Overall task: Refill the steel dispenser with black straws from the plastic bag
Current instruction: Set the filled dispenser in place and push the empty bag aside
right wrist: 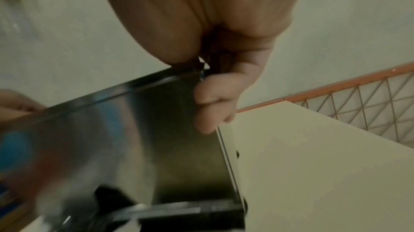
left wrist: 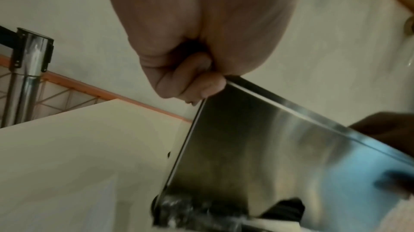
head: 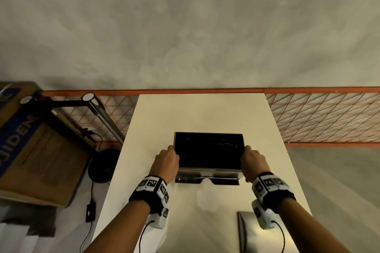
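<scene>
Head looks down; wrists close; all share dispenser [head: 207,151].

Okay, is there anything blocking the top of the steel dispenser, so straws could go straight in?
Nothing visible blocks it. The steel dispenser stands on the table with its top open; the left hand and right hand grip only its side edges. No plastic bag is in view.

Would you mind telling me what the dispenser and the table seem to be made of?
Dispenser: likely brushed stainless steel; its front shows streaky reflections in the wrist views. Table: matte cream surface, perhaps laminate or painted board; no grain or shine shows.
</scene>
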Tool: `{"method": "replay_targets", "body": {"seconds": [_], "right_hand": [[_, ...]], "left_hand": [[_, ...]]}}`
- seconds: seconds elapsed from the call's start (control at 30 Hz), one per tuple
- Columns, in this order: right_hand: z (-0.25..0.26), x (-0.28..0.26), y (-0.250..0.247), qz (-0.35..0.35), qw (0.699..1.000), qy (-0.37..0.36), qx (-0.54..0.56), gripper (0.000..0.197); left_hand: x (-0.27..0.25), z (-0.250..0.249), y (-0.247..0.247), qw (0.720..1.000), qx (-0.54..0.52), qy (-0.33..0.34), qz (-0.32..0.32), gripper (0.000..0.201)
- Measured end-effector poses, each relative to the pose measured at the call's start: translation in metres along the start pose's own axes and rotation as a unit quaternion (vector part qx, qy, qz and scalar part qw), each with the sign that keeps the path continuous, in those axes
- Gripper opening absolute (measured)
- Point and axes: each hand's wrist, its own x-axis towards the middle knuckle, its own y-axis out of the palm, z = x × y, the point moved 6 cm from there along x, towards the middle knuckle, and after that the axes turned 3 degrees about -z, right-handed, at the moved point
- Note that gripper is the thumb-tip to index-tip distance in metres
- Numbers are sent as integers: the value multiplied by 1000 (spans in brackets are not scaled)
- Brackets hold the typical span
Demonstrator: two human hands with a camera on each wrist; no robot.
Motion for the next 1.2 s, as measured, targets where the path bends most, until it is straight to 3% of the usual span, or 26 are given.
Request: {"method": "replay_targets", "body": {"seconds": [0.33,0.53,1.2], "right_hand": [[3,6,38,34,999,-9,-5,17],[1,11,50,2,997,17,75,15],[0,10,53,12,995,37,92,18]], "left_hand": [[4,20,40,998,5,-30,47,24],[8,24,43,998,18,-31,46,24],[10,32,47,993,-29,-100,54,32]]}}
